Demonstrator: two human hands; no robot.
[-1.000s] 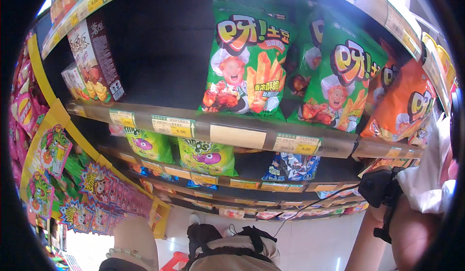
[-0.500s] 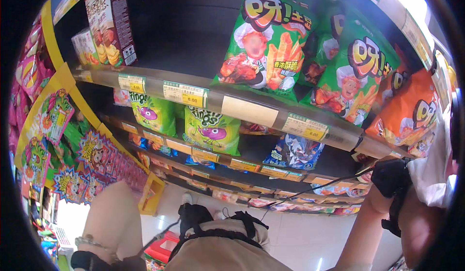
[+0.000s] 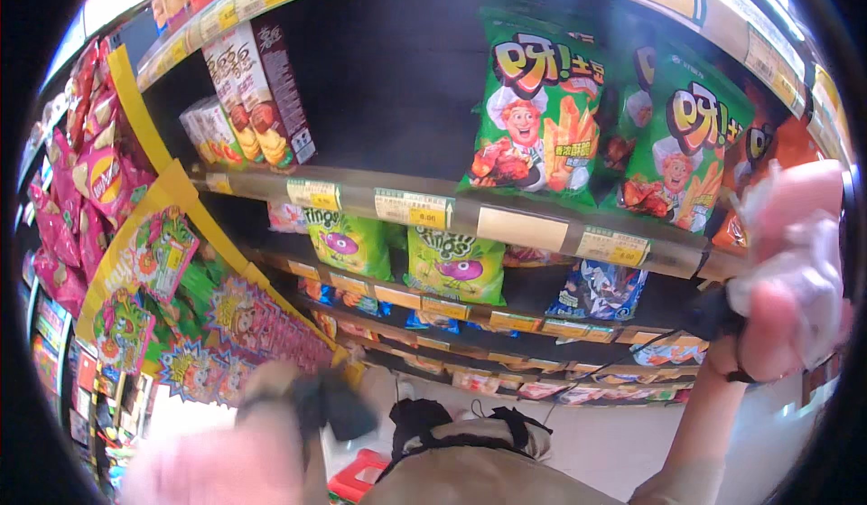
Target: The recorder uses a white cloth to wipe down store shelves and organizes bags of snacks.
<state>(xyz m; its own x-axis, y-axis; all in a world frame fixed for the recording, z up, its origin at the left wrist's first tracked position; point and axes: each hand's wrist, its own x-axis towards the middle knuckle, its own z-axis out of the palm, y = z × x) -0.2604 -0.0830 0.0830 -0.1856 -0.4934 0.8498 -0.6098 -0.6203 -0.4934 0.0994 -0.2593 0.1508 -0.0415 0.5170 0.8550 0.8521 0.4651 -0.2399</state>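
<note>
At the right edge, my right hand is closed around a crumpled white cloth or wipe, with the fingers raised close to the shelf. Behind it, an orange snack bag is partly hidden. Green bags of potato snacks, one in front and another to its right, stand upright on the shelf. My left hand, low at the left, is smeared by motion, and its fingers cannot be made out. Black straps with small black devices sit at both wrists.
Ahead runs a shelf edge with price tags. Tall snack boxes stand at its left. Lower shelves hold light-green snack bags and a blue bag. Pink bags hang at the left; a red basket is below.
My view has shifted, so the shelf sits further right. My right hand has risen with the white cloth, now in front of the orange bag. My left hand has swung into view, blurred.
</note>
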